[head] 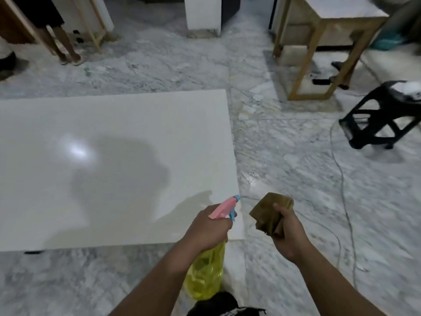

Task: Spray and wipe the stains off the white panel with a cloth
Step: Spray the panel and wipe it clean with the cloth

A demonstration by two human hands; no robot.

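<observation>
Left hand [208, 226] grips neck of yellow spray bottle [205, 274], fingers curled round it below the pink head, nozzle pointing at the near right corner of the white panel [102, 160]. Panel lies flat on marble floor [284, 156]. Right hand [288, 233] holds brown cloth [271, 215] bunched between thumb and curled fingers, above floor just right of panel. Black stool [382, 115] far right.

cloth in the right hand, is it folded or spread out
Folded. The cloth is a bunched brown wad gripped in the right hand, held above the floor beside the panel, not laid flat.
</observation>
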